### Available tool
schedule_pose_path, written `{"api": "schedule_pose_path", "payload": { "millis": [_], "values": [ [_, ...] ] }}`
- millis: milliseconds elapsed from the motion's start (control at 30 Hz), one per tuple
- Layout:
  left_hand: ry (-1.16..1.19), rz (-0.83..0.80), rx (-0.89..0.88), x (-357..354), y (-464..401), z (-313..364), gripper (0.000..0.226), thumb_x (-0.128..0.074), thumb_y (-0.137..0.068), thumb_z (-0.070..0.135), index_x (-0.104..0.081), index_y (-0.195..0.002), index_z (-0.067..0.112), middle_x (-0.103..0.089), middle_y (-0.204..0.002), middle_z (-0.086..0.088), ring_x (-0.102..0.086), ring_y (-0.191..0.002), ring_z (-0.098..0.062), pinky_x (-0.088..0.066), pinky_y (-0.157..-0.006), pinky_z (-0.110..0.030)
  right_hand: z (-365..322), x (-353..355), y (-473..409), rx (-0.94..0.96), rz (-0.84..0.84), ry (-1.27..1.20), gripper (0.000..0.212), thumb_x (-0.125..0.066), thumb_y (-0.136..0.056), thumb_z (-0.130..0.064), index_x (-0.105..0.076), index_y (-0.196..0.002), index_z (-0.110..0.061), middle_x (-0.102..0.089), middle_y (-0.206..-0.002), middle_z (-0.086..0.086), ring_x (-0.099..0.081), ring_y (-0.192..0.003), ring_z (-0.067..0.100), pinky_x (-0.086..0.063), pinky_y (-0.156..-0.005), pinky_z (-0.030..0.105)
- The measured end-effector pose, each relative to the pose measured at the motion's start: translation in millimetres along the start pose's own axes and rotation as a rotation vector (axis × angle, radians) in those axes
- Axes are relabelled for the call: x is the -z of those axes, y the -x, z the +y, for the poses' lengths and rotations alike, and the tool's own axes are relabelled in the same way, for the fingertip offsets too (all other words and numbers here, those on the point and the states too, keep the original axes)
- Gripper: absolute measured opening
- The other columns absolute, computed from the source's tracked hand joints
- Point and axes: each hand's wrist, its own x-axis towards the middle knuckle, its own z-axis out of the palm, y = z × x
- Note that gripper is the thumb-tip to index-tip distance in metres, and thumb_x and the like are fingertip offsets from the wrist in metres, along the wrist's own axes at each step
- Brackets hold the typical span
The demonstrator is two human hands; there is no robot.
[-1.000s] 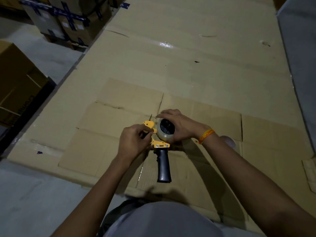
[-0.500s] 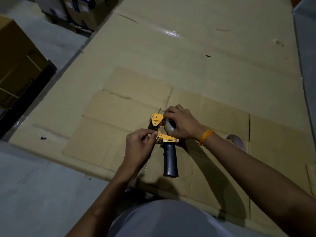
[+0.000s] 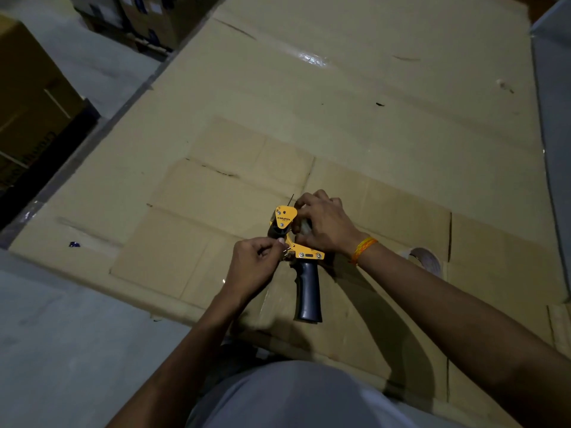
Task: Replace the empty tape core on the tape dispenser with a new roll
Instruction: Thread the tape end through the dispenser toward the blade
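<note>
A yellow tape dispenser (image 3: 287,220) with a dark handle (image 3: 307,291) lies over flattened cardboard, handle pointing toward me. My right hand (image 3: 324,223) wraps over a tape roll (image 3: 306,227) mounted on the dispenser; the roll is mostly hidden by the fingers. My left hand (image 3: 256,264) pinches at the dispenser's yellow frame near the lower left, fingertips closed; a tape end may be between them, but I cannot make it out. A bare tape core (image 3: 425,262) lies on the cardboard just right of my right wrist.
Flattened cardboard sheets (image 3: 309,103) cover the floor ahead. Stacked boxes (image 3: 27,97) stand at the left and more (image 3: 148,17) at the far upper left. Grey concrete floor (image 3: 61,335) lies to the lower left. A grey surface (image 3: 553,118) borders the right edge.
The dispenser has tipped so its yellow side plate faces up. My right hand has closed further over the roll, and my left hand has shifted down to the frame near the handle.
</note>
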Motion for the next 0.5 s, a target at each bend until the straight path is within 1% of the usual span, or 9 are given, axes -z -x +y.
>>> {"api": "schedule_pose_path", "payload": {
  "millis": [33,100,133,167,267,367,433,500],
  "values": [
    [0.005,-0.006,0.008,0,0,0,0.029,-0.065,-0.105,0.037,-0.089,-0.096,0.024,-0.069,-0.066,-0.013,-0.061,-0.061,-0.031,-0.048,-0.061,-0.04,0,1,-1,0.014,-0.004,-0.005,0.029,-0.077,-0.085,-0.047,-0.079,-0.103,-0.025,-0.06,-0.139,-0.001,-0.047,-0.132,0.026,-0.042,-0.105,0.052],
    [0.014,-0.02,0.005,1,0,0,0.03,-0.065,-0.105,0.035,-0.087,-0.086,0.025,-0.059,-0.058,-0.002,-0.052,-0.058,-0.017,-0.042,-0.062,-0.032,2,2,-2,0.044,-0.009,-0.003,0.027,-0.076,-0.087,-0.047,-0.08,-0.098,-0.022,-0.061,-0.14,-0.002,-0.046,-0.133,0.025,-0.041,-0.105,0.05],
    [0.014,-0.026,0.0,1,-1,0,0.031,-0.066,-0.105,0.033,-0.086,-0.084,0.024,-0.054,-0.057,0.0,-0.048,-0.059,-0.013,-0.04,-0.063,-0.031,2,2,-2,0.059,-0.016,0.003,0.026,-0.075,-0.088,-0.047,-0.081,-0.097,-0.022,-0.061,-0.141,-0.002,-0.046,-0.135,0.025,-0.04,-0.107,0.05],
    [0.013,-0.032,0.0,1,-1,0,0.03,-0.066,-0.105,0.033,-0.086,-0.085,0.023,-0.052,-0.057,-0.001,-0.047,-0.059,-0.012,-0.038,-0.063,-0.03,3,3,-3,0.072,-0.026,0.009,0.026,-0.075,-0.089,-0.047,-0.081,-0.095,-0.022,-0.061,-0.142,-0.002,-0.045,-0.136,0.024,-0.039,-0.109,0.05],
    [0.008,-0.047,-0.003,2,-4,1,0.031,-0.067,-0.103,0.037,-0.087,-0.087,0.02,-0.058,-0.065,-0.021,-0.049,-0.062,-0.014,-0.039,-0.064,-0.03,4,3,-1,0.104,-0.041,0.019,0.025,-0.074,-0.091,-0.045,-0.081,-0.096,-0.021,-0.062,-0.14,-0.002,-0.043,-0.141,0.024,-0.033,-0.117,0.055],
    [0.028,-0.074,0.009,-1,-9,-2,0.036,-0.066,-0.1,0.047,-0.085,-0.086,0.019,-0.059,-0.07,-0.027,-0.048,-0.061,-0.016,-0.04,-0.063,-0.031,7,3,2,0.129,-0.036,0.006,0.023,-0.074,-0.093,-0.043,-0.08,-0.094,-0.021,-0.065,-0.133,-0.002,-0.044,-0.142,0.024,-0.023,-0.125,0.06],
    [0.074,-0.106,0.063,-4,-13,-4,0.039,-0.067,-0.097,0.05,-0.085,-0.087,0.017,-0.06,-0.074,-0.033,-0.049,-0.063,-0.017,-0.04,-0.066,-0.034,8,3,4,0.138,-0.025,-0.021,0.024,-0.072,-0.095,-0.045,-0.08,-0.096,-0.023,-0.066,-0.128,-0.004,-0.048,-0.134,0.023,-0.027,-0.121,0.057],
    [0.174,-0.116,0.152,-6,-16,-4,0.039,-0.073,-0.093,0.047,-0.086,-0.084,0.012,-0.061,-0.072,-0.034,-0.053,-0.07,-0.021,-0.042,-0.072,-0.039,8,3,4,0.132,-0.009,-0.041,0.028,-0.069,-0.097,-0.049,-0.082,-0.104,-0.026,-0.067,-0.127,-0.006,-0.051,-0.127,0.022,-0.034,-0.111,0.05]
  ]
}}
